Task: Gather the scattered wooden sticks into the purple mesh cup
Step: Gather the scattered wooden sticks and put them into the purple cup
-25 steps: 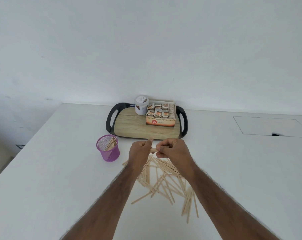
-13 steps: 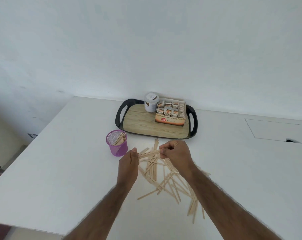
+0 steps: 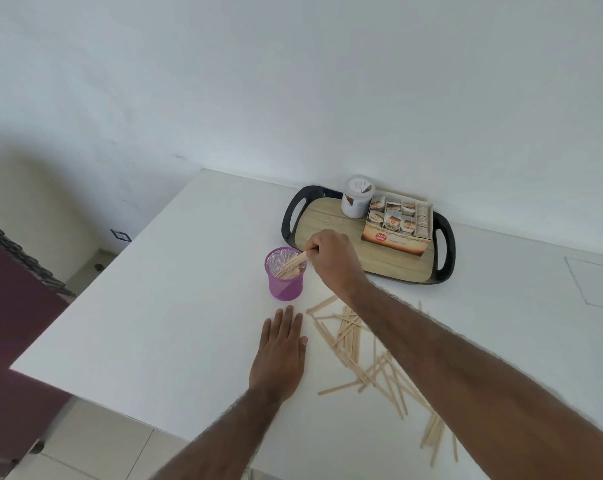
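- Purple mesh cup: a round, open-topped holder of fine purple mesh. It stands upright on the white table, just left of the right hand's fingertips and just beyond the left hand's fingertips.
- Bundle of sticks: pale, flat, slender wooden strips leaning inside the cup. Their upper ends are pinched by the curled fingers of the right hand.
- Scattered wooden sticks: a loose criss-crossed heap on the table, right of the left hand's fingers and partly under the right forearm.
- Left hand: palm down on the table, fingers straight and close together, holding nothing.
- Tray: black-rimmed, beyond the right hand's knuckles, bearing a white jar and a box.
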Demonstrator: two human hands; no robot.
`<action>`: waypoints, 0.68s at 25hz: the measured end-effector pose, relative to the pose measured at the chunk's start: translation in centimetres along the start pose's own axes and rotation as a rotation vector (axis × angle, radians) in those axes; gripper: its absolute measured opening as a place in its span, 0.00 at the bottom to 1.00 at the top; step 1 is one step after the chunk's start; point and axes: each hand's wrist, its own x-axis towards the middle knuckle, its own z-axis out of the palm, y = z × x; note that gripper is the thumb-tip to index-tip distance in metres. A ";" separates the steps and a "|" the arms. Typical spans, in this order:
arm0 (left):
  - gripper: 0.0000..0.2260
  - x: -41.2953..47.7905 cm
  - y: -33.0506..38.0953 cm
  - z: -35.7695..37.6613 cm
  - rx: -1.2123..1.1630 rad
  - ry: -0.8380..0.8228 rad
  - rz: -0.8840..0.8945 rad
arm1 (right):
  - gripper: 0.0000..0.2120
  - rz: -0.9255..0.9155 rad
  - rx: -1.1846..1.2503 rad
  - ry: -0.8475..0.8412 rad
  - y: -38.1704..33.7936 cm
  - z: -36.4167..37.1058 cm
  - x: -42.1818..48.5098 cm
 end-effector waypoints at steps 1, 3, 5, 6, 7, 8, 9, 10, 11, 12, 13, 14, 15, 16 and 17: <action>0.25 0.1 -0.1 0.0 -0.002 -0.002 -0.004 | 0.10 -0.025 -0.060 -0.048 -0.2 1.0 0.5; 0.26 0.1 -0.1 0.2 -0.008 -0.013 -0.007 | 0.09 -0.059 -0.153 -0.116 -0.4 2.5 1.1; 0.26 0.1 -0.2 0.3 0.001 -0.003 0.000 | 0.09 -0.101 -0.221 -0.159 -0.6 3.4 1.5; 0.26 0.1 -0.3 0.3 0.009 0.004 0.004 | 0.09 -0.118 -0.250 -0.182 -0.7 3.8 1.7; 0.26 0.1 -0.3 0.3 0.017 0.008 0.008 | 0.08 -0.135 -0.280 -0.203 -0.8 4.0 1.8; 0.27 0.2 -0.3 0.3 0.021 0.010 0.011 | 0.08 -0.154 -0.314 -0.223 -0.9 4.2 1.9; 0.26 0.2 -0.3 0.4 0.023 0.011 0.010 | 0.08 -0.178 -0.354 -0.238 -1.0 4.4 1.9; 0.26 0.2 -0.3 0.4 0.024 0.011 0.008 | 0.09 -0.202 -0.391 -0.246 -1.1 4.5 2.0; 0.26 0.2 -0.4 0.5 0.024 0.012 0.005 | 0.09 -0.223 -0.415 -0.249 -1.1 4.6 1.9; 0.26 0.1 -0.4 0.5 0.022 0.008 0.002 | 0.09 -0.244 -0.426 -0.245 -1.0 4.6 2.0; 0.26 0.2 -0.4 0.6 0.019 0.002 -0.002 | 0.09 -0.259 -0.419 -0.235 -0.8 4.3 2.0; 0.26 0.2 -0.4 0.6 0.016 -0.005 -0.007 | 0.09 -0.259 -0.387 -0.212 -0.5 3.9 2.0; 0.26 0.3 -0.5 0.6 0.012 -0.009 -0.012 | 0.09 -0.238 -0.337 -0.177 0.0 3.3 1.8; 0.26 0.3 -0.4 0.7 0.008 -0.012 -0.013 | 0.08 -0.199 -0.278 -0.135 0.8 2.5 1.5; 0.25 0.3 -0.4 0.6 0.005 -0.013 -0.014 | 0.07 -0.150 -0.220 -0.090 1.8 1.6 1.0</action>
